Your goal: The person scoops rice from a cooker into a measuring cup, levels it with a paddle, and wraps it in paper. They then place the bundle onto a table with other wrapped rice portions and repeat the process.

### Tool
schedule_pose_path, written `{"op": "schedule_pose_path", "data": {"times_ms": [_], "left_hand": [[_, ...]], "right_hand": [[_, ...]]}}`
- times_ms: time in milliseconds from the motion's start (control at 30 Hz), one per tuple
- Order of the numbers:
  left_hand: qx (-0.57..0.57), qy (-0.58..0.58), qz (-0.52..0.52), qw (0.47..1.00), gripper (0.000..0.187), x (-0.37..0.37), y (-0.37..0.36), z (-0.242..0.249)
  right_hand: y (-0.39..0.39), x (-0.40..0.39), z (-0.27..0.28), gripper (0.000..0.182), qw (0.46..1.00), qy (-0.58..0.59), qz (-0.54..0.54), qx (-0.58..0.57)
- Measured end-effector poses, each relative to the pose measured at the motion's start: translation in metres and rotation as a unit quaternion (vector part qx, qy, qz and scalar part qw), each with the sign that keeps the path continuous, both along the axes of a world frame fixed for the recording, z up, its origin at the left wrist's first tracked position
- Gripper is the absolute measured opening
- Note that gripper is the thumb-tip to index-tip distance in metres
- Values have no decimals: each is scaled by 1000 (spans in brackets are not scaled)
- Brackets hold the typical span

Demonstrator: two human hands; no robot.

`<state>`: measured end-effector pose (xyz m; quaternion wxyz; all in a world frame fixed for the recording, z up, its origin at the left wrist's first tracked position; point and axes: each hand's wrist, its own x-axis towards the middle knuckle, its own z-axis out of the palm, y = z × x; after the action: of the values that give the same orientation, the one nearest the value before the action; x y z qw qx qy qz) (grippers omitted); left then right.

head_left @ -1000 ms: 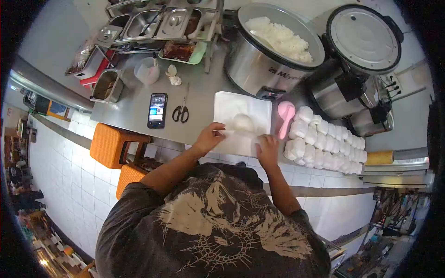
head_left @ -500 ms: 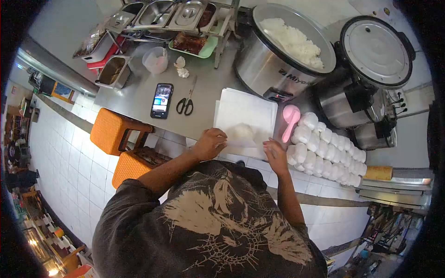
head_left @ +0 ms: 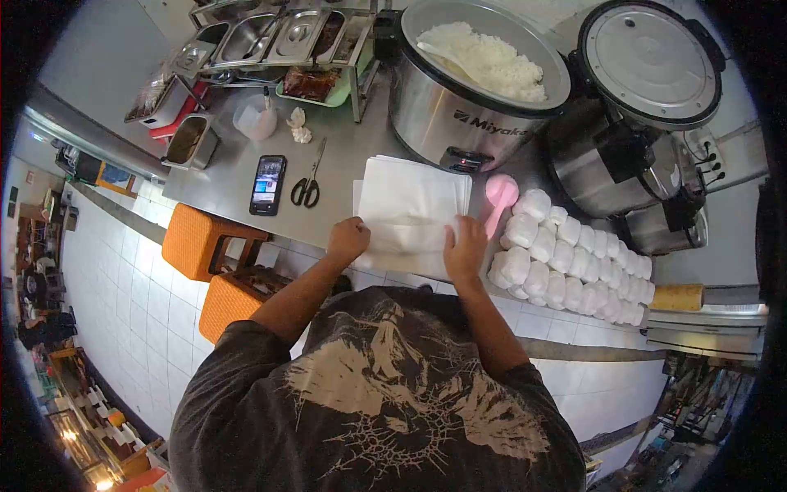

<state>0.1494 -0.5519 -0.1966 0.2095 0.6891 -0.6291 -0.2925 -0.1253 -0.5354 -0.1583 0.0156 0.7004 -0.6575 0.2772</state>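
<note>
- Two bare hands at the desk (head_left: pixel 221 182), center of frame, one on each side of a white paper sheet (head_left: pixel 403 239).
- Left hand (head_left: pixel 349 239): at the sheet's left edge, fingers curled in. Can't tell if the grip is clamped on the paper, fingertips are partly hidden.
- Right hand (head_left: pixel 466 246): at the right edge, thumb standing apart from the fingers. Can't tell if paper is pinched in that grip.
- Sheet: between the hands, over the near part of the paper stack (head_left: pixel 412 184), crosswise ridge in it. Can't see what's under it.
- Pink scoop (head_left: pixel 501 192): just right of the stack, handle toward the near edge.
- White bundles (head_left: pixel 566 261): packed rows right of the scoop, touching each other.
- Big rice cooker (head_left: pixel 447 111): beyond the stack, lid off, white rice (head_left: pixel 492 66) inside.
- Second cooker (head_left: pixel 586 164): right of it, round lid (head_left: pixel 649 61) raised, upper right.
- Scissors (head_left: pixel 306 192): left of the stack, blades pointing away from the person.
- Phone (head_left: pixel 267 185): left of the scissors, screen lit.
- Clear tub (head_left: pixel 256 123): beyond the phone.
- Metal pans (head_left: pixel 250 39): in a rack, upper left.
- Orange stools (head_left: pixel 193 242): below the desk, left side.
</note>
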Motion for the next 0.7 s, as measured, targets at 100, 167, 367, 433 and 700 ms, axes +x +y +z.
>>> {"op": "schedule_pose_path", "data": {"times_ms": [100, 167, 367, 433, 700], "left_hand": [[-32, -50, -41, 997, 24, 4, -20, 5], [-103, -99, -50, 989, 34, 1, -53, -2], [9, -301, -184, 936, 39, -30, -125, 14], [12, -307, -228, 924, 34, -29, -132, 17], [-189, -181, -357, 897, 6, -9, -54, 82]], "right_hand": [[16, 13, -19, 34, 949, -20, 312, 48], [27, 29, -19, 40, 955, 26, 289, 57], [21, 31, -11, 47, 953, 29, 276, 118], [15, 30, -2, 51, 954, -1, 276, 121], [-88, 40, 51, 50, 917, 170, 312, 183]]}}
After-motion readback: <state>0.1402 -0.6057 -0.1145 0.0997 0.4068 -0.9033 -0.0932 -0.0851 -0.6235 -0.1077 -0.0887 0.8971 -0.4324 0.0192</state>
